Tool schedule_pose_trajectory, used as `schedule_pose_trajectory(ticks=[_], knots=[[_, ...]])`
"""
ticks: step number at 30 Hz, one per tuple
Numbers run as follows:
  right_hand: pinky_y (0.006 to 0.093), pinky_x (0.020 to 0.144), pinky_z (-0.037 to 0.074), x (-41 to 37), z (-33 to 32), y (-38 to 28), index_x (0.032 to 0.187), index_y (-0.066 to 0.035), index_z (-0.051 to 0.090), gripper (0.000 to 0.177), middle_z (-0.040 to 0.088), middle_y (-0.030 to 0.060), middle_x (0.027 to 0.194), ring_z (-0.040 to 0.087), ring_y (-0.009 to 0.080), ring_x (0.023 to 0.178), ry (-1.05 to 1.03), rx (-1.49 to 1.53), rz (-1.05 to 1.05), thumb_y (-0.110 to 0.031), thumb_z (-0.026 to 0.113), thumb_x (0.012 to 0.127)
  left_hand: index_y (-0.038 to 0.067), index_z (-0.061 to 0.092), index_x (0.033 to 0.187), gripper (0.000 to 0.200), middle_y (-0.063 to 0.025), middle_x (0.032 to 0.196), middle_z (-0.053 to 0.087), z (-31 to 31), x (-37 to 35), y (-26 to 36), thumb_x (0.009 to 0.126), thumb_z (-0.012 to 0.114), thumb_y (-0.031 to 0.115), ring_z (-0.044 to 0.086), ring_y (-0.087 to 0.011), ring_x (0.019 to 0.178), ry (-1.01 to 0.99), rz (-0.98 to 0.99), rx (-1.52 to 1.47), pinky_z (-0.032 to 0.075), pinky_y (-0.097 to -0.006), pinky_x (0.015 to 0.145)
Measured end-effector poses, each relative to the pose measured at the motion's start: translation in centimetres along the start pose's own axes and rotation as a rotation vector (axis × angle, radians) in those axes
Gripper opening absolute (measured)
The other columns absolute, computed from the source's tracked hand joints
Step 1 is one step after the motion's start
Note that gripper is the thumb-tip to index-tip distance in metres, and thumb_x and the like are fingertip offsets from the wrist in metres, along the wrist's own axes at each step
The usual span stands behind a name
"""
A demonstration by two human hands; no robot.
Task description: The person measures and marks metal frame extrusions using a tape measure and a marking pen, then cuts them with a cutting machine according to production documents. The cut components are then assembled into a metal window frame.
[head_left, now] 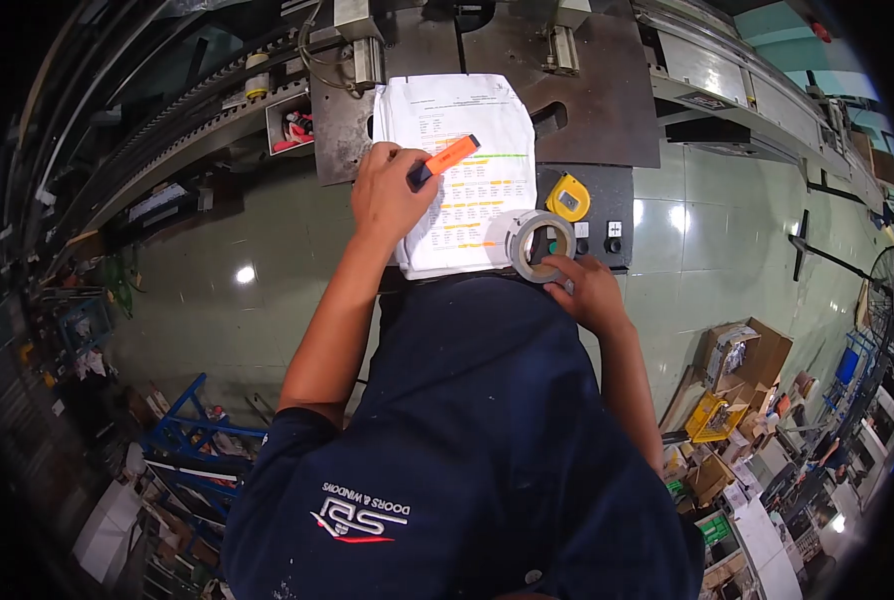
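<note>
My left hand point(391, 192) lies on the left part of a stack of printed sheets point(467, 240). An orange highlighter point(454, 156) with dark ends is gripped in its fingers and slants up to the right over the print. Several lines on the page carry yellow, orange and green marks. At the lower right corner of the sheets, my right hand point(594, 292) pinches the rim of a grey roll of tape point(519, 250), which stands tilted. Just above the roll, a yellow tape measure point(568, 198) rests on the dark panel.
Under the sheets is a dark metal machine table point(607, 110) with slots and clamps. Buttons point(614, 230) sit on its front panel. Long machine rails point(207, 140) run out to both sides. A cardboard box point(757, 350) and a yellow crate point(712, 415) stand at right.
</note>
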State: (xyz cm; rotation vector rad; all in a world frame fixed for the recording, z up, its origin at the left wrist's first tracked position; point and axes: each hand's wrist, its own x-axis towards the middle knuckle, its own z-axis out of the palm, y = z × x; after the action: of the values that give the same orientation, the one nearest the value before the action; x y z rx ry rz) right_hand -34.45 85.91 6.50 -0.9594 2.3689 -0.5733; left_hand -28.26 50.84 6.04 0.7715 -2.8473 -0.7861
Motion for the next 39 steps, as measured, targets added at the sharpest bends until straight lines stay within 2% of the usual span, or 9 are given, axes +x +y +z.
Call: schedule_pose_trajectory(ticks=[12, 15, 18, 19, 22, 23, 26, 27, 39], knots=[[0.0418, 0.085, 0.056, -0.9, 1.1, 0.4, 0.159, -0.029, 0.045, 0.090, 0.071, 0.0039, 0.087, 0.069, 0.0293, 0.087, 0.066, -0.002, 0.005, -0.012, 0.086, 0.081, 0.018, 0.076, 0.111, 0.035, -0.0061, 0.110, 0.062, -0.9, 1.2, -0.8, 0.082, 0.085, 0.034, 0.064, -0.0250, 0.106, -0.106, -0.013, -0.106, 0.054, -0.0399, 0.089], [0.0401, 0.082, 0.057, -1.4, 1.6, 1.1, 0.164, -0.020, 0.038, 0.098, 0.072, 0.0081, 0.098, 0.070, 0.0268, 0.084, 0.040, 0.060, 0.017, -0.008, 0.087, 0.079, 0.016, 0.076, 0.111, 0.033, -0.0059, 0.104, 0.063, -0.6, 1.4, -1.4, 0.085, 0.082, 0.035, 0.066, -0.0238, 0.098, -0.108, -0.016, -0.167, 0.054, -0.0385, 0.086], [0.0436, 0.087, 0.056, -2.1, 4.2, 2.1, 0.166, -0.005, 0.021, 0.112, 0.070, 0.0136, 0.118, 0.068, 0.0259, 0.084, 0.411, 0.233, 0.056, -0.012, 0.088, 0.077, 0.014, 0.076, 0.112, 0.032, -0.0058, 0.102, 0.064, -0.2, 1.9, -2.1, 0.088, 0.080, 0.034, 0.067, -0.0224, 0.093, -0.091, 0.018, -0.188, 0.054, -0.0379, 0.084], [0.0457, 0.096, 0.054, -2.6, 4.8, 2.6, 0.164, 0.005, 0.009, 0.122, 0.059, 0.0218, 0.140, 0.067, 0.0293, 0.094, 0.468, 0.222, 0.106, -0.012, 0.089, 0.074, 0.014, 0.077, 0.112, 0.031, -0.0058, 0.102, 0.065, -0.2, 1.6, -2.3, 0.088, 0.079, 0.034, 0.067, -0.0219, 0.092, -0.084, 0.031, -0.186, 0.054, -0.0377, 0.083], [0.0485, 0.102, 0.051, -2.3, 4.8, 3.0, 0.165, 0.004, 0.005, 0.126, 0.049, 0.0240, 0.150, 0.064, 0.0358, 0.110, 0.651, -0.045, 0.099, -0.011, 0.090, 0.073, 0.014, 0.077, 0.113, 0.031, -0.0058, 0.103, 0.065, -0.2, 1.6, -2.2, 0.089, 0.079, 0.033, 0.068, -0.0212, 0.093, -0.090, 0.020, -0.216, 0.055, -0.0376, 0.083], [0.0525, 0.112, 0.042, -2.4, 4.7, 3.2, 0.166, 0.001, 0.011, 0.122, 0.038, 0.0267, 0.159, 0.052, 0.0428, 0.133, 0.626, 0.012, 0.117, -0.017, 0.089, 0.074, 0.014, 0.077, 0.113, 0.031, -0.0058, 0.104, 0.065, -0.3, 1.6, -2.1, 0.089, 0.079, 0.033, 0.068, -0.0212, 0.093, -0.089, 0.016, -0.207, 0.055, -0.0375, 0.084], [0.0545, 0.119, 0.034, -2.5, 4.5, 3.4, 0.166, -0.002, 0.018, 0.113, 0.032, 0.0273, 0.165, 0.038, 0.0440, 0.150, 0.467, -0.237, 0.277, -0.028, 0.086, 0.079, 0.013, 0.077, 0.113, 0.031, -0.0059, 0.105, 0.066, -0.3, 1.7, -1.8, 0.089, 0.078, 0.033, 0.068, -0.0211, 0.093, -0.097, 0.003, -0.187, 0.055, -0.0373, 0.084], [0.0571, 0.125, 0.019, -2.7, 5.4, 4.6, 0.167, -0.006, 0.022, 0.106, 0.021, 0.0276, 0.171, 0.019, 0.0447, 0.159, 0.392, -0.178, 0.317, -0.041, 0.078, 0.084, 0.013, 0.077, 0.114, 0.032, -0.0061, 0.105, 0.066, -0.4, 1.8, -1.8, 0.089, 0.079, 0.033, 0.068, -0.0211, 0.093, -0.106, -0.008, -0.186, 0.055, -0.0372, 0.085], [0.0631, 0.125, 0.005, -2.4, 7.2, 5.5, 0.169, -0.011, 0.018, 0.102, 0.005, 0.0263, 0.175, 0.001, 0.0462, 0.162, 0.416, -0.116, 0.321, -0.037, 0.070, 0.086, 0.015, 0.078, 0.113, 0.028, -0.0107, 0.108, 0.067, -0.1, 1.5, -1.8, 0.088, 0.079, 0.030, 0.069, -0.0279, 0.100, -0.102, 0.059, -0.094, 0.055, -0.0408, 0.089]])
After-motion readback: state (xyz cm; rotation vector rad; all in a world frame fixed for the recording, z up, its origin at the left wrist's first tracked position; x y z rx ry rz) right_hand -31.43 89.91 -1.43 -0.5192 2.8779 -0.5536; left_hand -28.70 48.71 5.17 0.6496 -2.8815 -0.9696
